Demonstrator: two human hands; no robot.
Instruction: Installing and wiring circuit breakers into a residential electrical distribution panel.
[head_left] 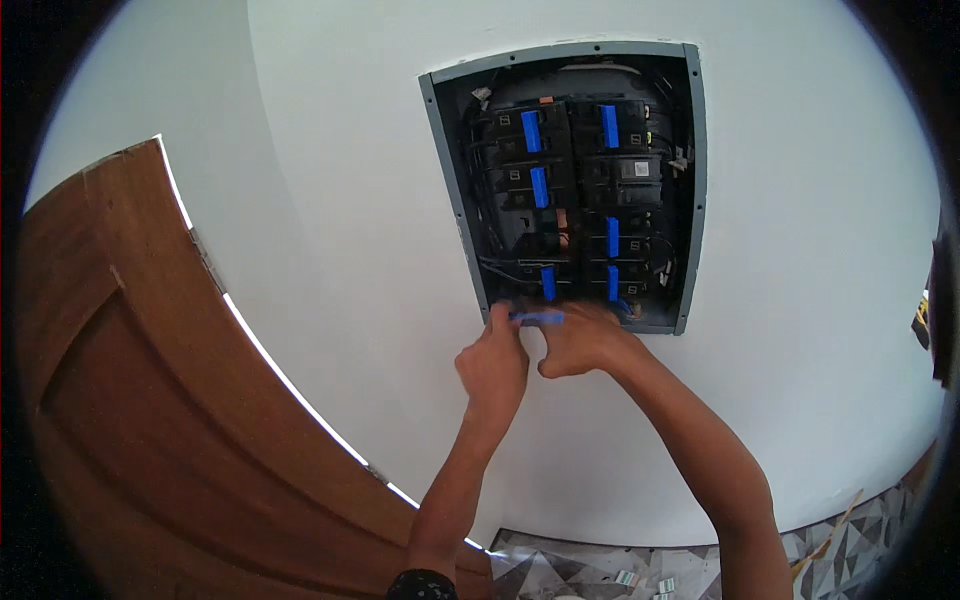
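The electrical panel box [696, 200] is set in the wall, its cover off. Inside are several black circuit breakers with blue handles, among them an upper right breaker [610, 127] and a lower left breaker [548, 283]. At the box's bottom edge, my left hand [495, 358] is closed, fingertips at one end of a blurred blue strip [537, 317]. The strip resembles the breakers' handles, and something dark lies behind it. My right hand [582, 340] reaches over the strip's other end, its back toward me. Its fingertips are hidden or smeared by motion.
Black wires [480, 200] run along the box's sides, and bare copper bars [562, 230] show in the middle. A brown wooden door [130, 350] stands at the left. Small cartons [627, 578] lie on the patterned floor [540, 570] below.
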